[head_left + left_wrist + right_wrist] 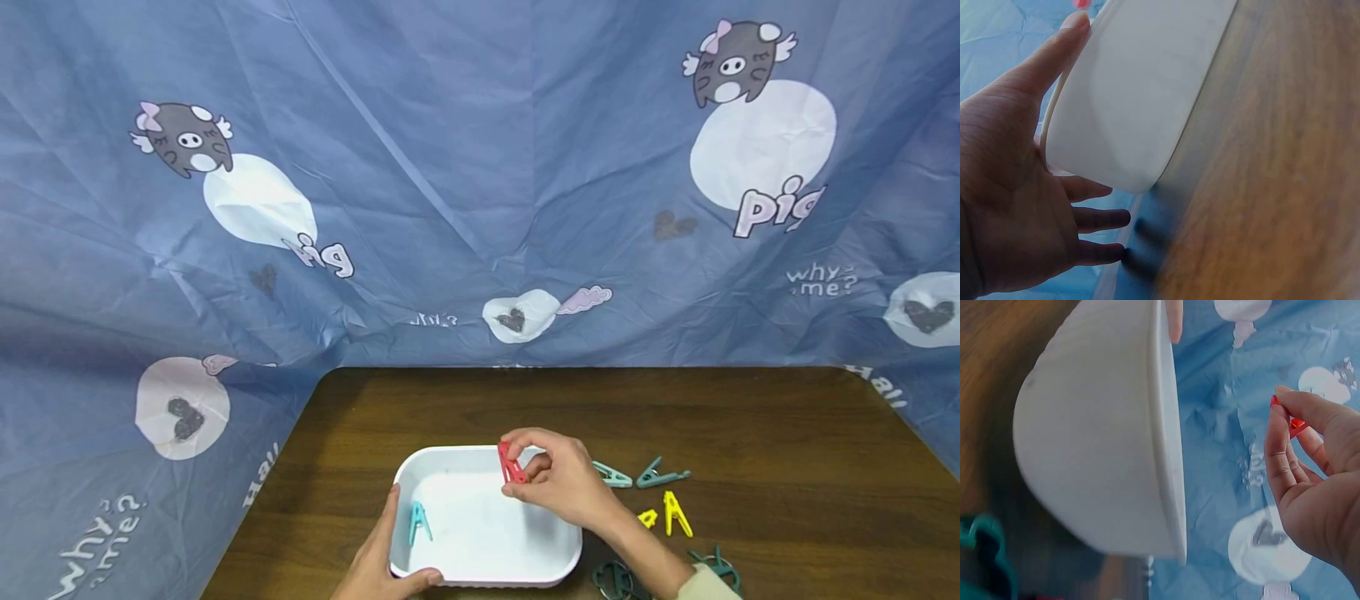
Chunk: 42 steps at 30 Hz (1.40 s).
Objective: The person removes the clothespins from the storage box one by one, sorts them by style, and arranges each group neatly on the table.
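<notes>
My right hand (566,483) pinches a red clothespin (511,465) between thumb and fingertips, above the right part of a white plastic tray (480,517). In the right wrist view the red clothespin (1297,427) is partly hidden by the fingers. Inside the tray, near its left end, lies a turquoise clothespin (418,523). My left hand (375,554) rests against the tray's left end, its thumb along the front rim. In the left wrist view the left hand's other fingers (1102,219) extend straight beside the tray's outer wall (1129,94).
On the brown wooden table (810,450), right of the tray, lie a pale green clothespin (613,476), a dark green clothespin (663,477) and yellow clothespins (677,513). Nearer the front are dark green clips (717,568) with metal rings. A blue printed cloth (465,125) hangs behind the table.
</notes>
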Available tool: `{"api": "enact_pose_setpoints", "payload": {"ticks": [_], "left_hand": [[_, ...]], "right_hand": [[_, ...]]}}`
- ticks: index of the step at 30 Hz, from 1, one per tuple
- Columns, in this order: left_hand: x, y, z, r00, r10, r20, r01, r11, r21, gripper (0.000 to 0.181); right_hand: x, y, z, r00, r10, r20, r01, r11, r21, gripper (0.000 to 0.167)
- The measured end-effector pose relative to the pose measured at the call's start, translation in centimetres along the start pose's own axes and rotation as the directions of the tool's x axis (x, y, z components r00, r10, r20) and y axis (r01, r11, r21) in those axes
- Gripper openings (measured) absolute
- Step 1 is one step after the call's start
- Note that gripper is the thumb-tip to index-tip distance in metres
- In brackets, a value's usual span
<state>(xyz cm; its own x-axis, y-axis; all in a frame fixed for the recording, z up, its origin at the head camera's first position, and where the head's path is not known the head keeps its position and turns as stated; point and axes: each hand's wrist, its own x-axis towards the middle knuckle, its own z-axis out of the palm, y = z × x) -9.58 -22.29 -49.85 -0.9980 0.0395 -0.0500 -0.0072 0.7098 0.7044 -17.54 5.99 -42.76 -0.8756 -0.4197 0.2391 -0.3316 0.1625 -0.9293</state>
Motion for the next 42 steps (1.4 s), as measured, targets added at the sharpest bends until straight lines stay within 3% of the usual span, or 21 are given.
{"api": "enact_pose_setpoints", "payload": {"ticks": [7, 14, 33, 42], "left_hand": [[-0.1, 0.0, -0.1, 1.000, 0.023, -0.008, -0.023, 1.000, 0.007, 0.125], [-0.1, 0.0, -0.2, 1.000, 0.011, -0.007, -0.011, 1.000, 0.004, 0.124], [-0.1, 0.0, 0.0, 0.998, 0.054, -0.021, -0.054, 0.998, 0.027, 0.124], [-0.1, 0.0, 0.0, 0.999, 0.037, -0.024, -0.036, 0.999, 0.028, 0.125]], "right_hand": [[-1.5, 0.8, -2.7, 0.998, 0.044, -0.049, -0.046, 0.999, -0.029, 0.030], [-2.9, 1.4, -5.0, 0.987, 0.120, -0.111, -0.127, 0.990, -0.056, 0.031], [-5.5, 2.0, -8.7, 0.974, 0.106, -0.198, -0.123, 0.989, -0.078, 0.034], [-6.8, 2.7, -10.9, 0.961, 0.092, -0.261, -0.141, 0.974, -0.176, 0.032]]}}
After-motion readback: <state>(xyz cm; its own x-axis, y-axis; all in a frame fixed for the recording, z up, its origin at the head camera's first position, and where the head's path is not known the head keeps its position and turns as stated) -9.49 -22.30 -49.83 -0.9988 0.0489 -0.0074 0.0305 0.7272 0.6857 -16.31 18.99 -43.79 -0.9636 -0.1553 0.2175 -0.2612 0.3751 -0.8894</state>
